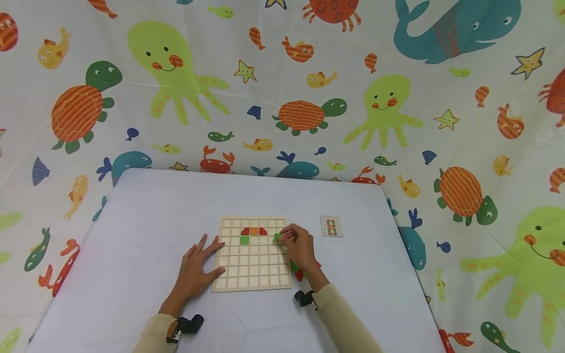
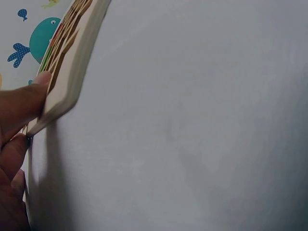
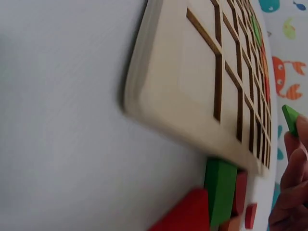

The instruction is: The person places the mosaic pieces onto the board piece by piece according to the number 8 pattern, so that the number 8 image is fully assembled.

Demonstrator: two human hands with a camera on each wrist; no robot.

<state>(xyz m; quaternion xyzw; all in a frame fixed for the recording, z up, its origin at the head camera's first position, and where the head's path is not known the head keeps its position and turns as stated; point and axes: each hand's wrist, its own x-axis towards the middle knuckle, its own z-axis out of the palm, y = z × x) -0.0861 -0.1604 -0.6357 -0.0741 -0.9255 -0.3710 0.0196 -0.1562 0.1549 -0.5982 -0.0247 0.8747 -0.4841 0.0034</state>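
A wooden grid board (image 1: 251,269) lies flat on the white table. In its upper rows sit an orange square (image 1: 254,231) with a red rounded piece on each side, and a green square (image 1: 244,240) just below the left red piece. My left hand (image 1: 192,272) rests at the board's left edge, fingers spread, thumb and fingertips on the rim. Over the board's right side, my right hand (image 1: 301,247) pinches a small green block (image 1: 277,238) between thumb and fingers. The right wrist view shows that green block (image 3: 290,119) held up past the board's edge.
Loose blocks lie beside the board's right edge under my right wrist, among them a red block (image 3: 190,214) and a green block (image 3: 221,192). A small pattern card (image 1: 332,226) lies farther right. Behind the table hangs a sea-animal print cloth (image 1: 273,63).
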